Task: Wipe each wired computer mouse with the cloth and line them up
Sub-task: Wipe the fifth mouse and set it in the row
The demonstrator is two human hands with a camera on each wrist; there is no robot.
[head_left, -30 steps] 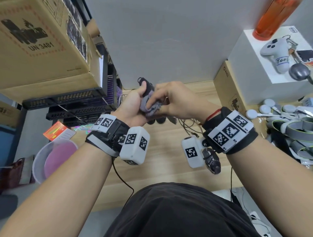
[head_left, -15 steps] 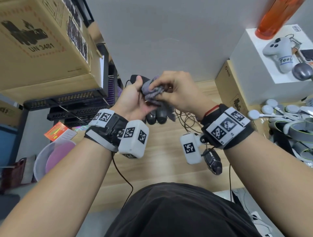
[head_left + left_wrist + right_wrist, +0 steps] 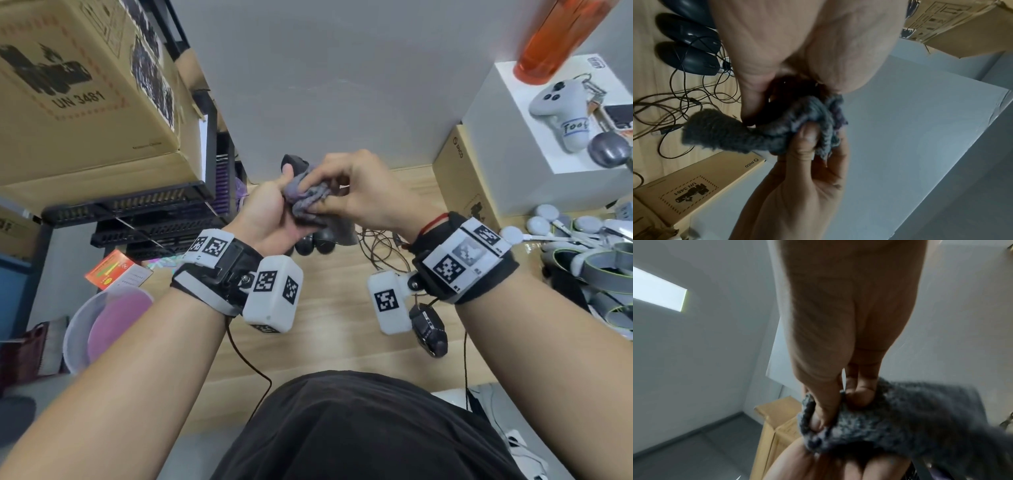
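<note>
Above the desk, my left hand (image 3: 270,212) grips a black wired mouse (image 3: 294,163), of which only the far end shows over my thumb. My right hand (image 3: 346,192) pinches a bunched grey cloth (image 3: 305,200) and presses it on the mouse. In the left wrist view the cloth (image 3: 756,134) covers most of the dark mouse (image 3: 774,112), with my right thumb on it. The right wrist view shows my fingertips (image 3: 824,417) sunk in the cloth (image 3: 869,423). Two black mice (image 3: 313,241) (image 3: 688,60) lie side by side on the desk (image 3: 329,308) under my hands.
Tangled mouse cables (image 3: 380,246) lie right of the two mice. Another black mouse (image 3: 428,329) sits near the desk's front edge under my right wrist. Cardboard boxes (image 3: 85,96) stand at left, a white box (image 3: 548,154) and headsets (image 3: 599,260) at right.
Both hands rose slightly from the desk. My right hand rubbed the cloth up and back over the mouse held in my left hand, and the cloth bunched differently.
</note>
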